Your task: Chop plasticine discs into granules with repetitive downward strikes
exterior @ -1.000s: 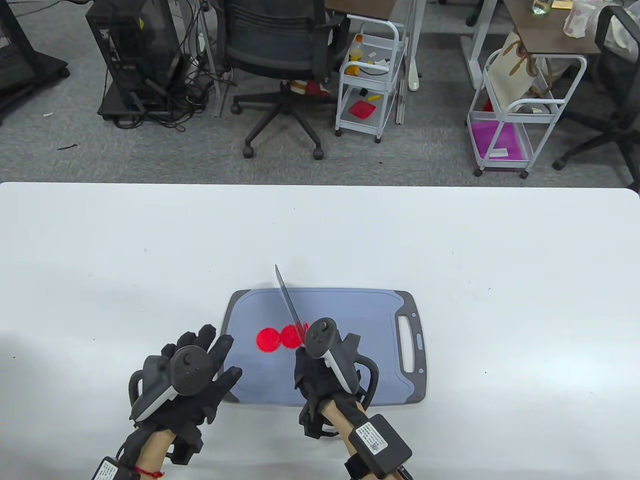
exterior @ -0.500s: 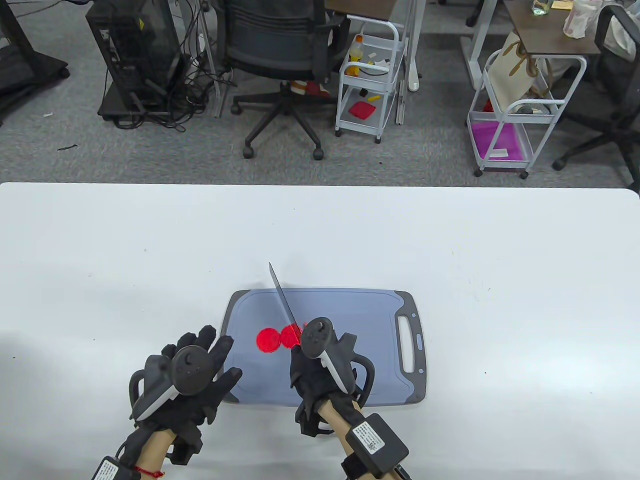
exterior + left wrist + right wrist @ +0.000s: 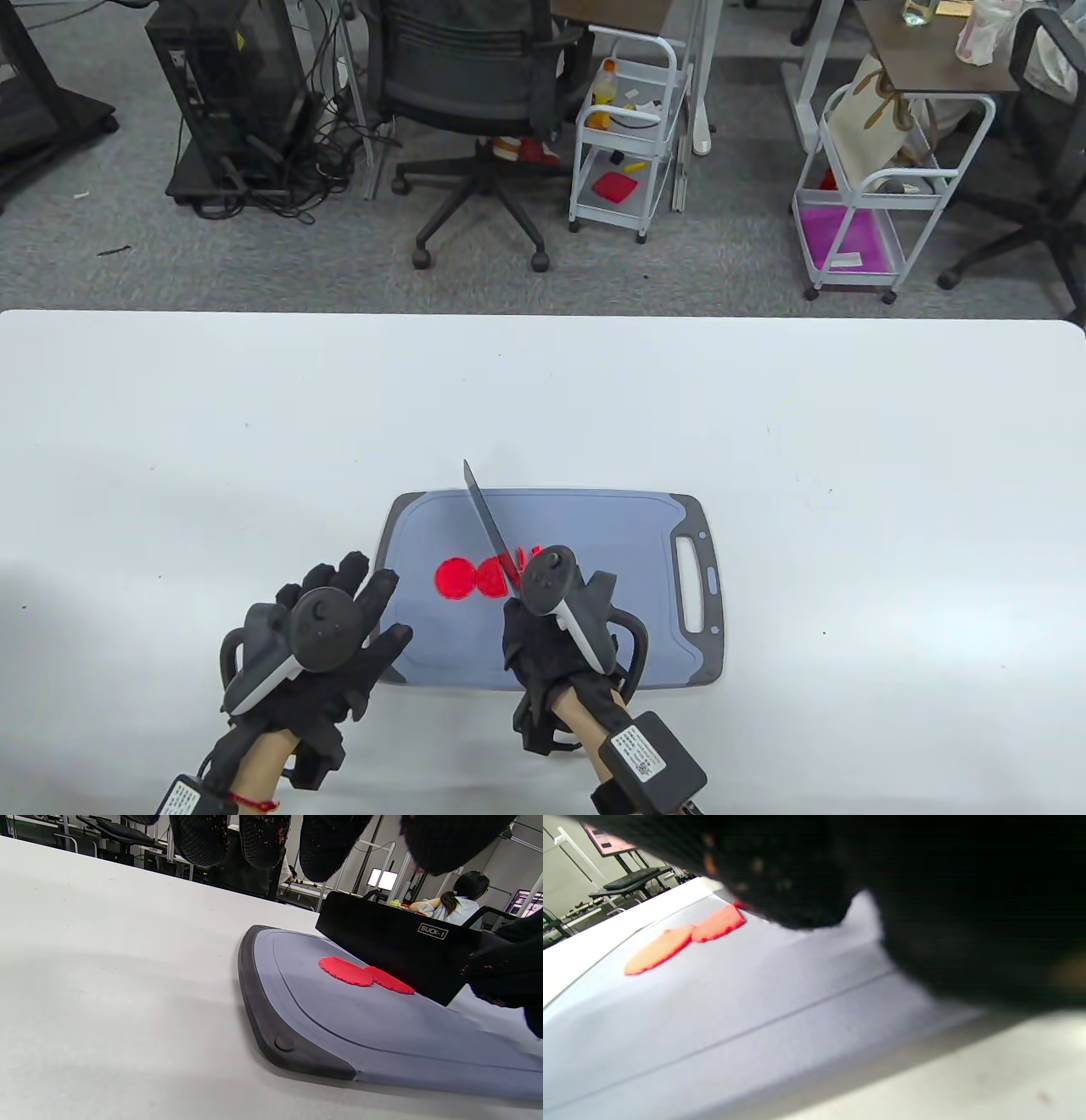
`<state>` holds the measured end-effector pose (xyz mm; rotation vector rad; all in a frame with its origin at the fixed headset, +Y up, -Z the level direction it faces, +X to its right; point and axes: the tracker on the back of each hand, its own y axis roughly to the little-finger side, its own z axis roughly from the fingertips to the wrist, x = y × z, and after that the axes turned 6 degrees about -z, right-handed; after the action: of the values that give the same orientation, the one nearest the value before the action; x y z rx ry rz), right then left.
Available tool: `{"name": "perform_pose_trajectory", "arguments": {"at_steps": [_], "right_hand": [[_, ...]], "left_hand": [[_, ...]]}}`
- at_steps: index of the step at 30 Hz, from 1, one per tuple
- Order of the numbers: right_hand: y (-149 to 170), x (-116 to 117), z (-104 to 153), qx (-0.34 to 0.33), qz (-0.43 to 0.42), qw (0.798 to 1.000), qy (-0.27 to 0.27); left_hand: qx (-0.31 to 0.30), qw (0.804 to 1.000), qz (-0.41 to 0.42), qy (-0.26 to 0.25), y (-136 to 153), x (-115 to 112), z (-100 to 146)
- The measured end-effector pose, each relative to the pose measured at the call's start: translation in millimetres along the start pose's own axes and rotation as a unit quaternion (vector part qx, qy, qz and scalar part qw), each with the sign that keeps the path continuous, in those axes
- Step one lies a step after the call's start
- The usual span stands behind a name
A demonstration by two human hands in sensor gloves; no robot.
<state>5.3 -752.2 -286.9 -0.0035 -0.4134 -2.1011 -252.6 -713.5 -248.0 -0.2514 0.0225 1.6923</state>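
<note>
Right hand (image 3: 543, 637) grips knife (image 3: 488, 522) over two flat red discs (image 3: 471, 577).

Bare board (image 3: 594, 526) lies right of the knife (image 3: 488, 522), whose blade bars the discs (image 3: 471, 577).

Two red discs (image 3: 687, 940) lie touching on the grey board (image 3: 734, 1018).

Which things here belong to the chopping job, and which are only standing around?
For the job:
- red plasticine discs
- knife, held by right hand
- cutting board
- left hand, resting at the board's corner

Not part of it:
- office chair
- white carts
- computer tower
</note>
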Motion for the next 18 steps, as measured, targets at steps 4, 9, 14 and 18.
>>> {"name": "perform_pose_trajectory", "arguments": {"at_steps": [4, 9, 14, 18], "right_hand": [[-8.3, -4.2, 4.0, -0.014, -0.010, 1.000, 0.018], [-15.9, 1.0, 7.9, -0.008, 0.000, 1.000, 0.030], [-17.3, 9.6, 5.4, 0.002, 0.024, 1.000, 0.016], [-22.9, 10.3, 2.1, 0.007, 0.065, 0.998, 0.002]], "left_hand": [[0.001, 1.000, -0.007, 0.000, 0.0, 0.4, 0.4], [0.006, 1.000, -0.004, 0.005, 2.1, -1.1, -0.3], [0.004, 1.000, -0.004, 0.004, 1.4, -1.0, -0.3], [0.005, 1.000, 0.000, 0.010, 2.1, -3.2, -0.1]]}}
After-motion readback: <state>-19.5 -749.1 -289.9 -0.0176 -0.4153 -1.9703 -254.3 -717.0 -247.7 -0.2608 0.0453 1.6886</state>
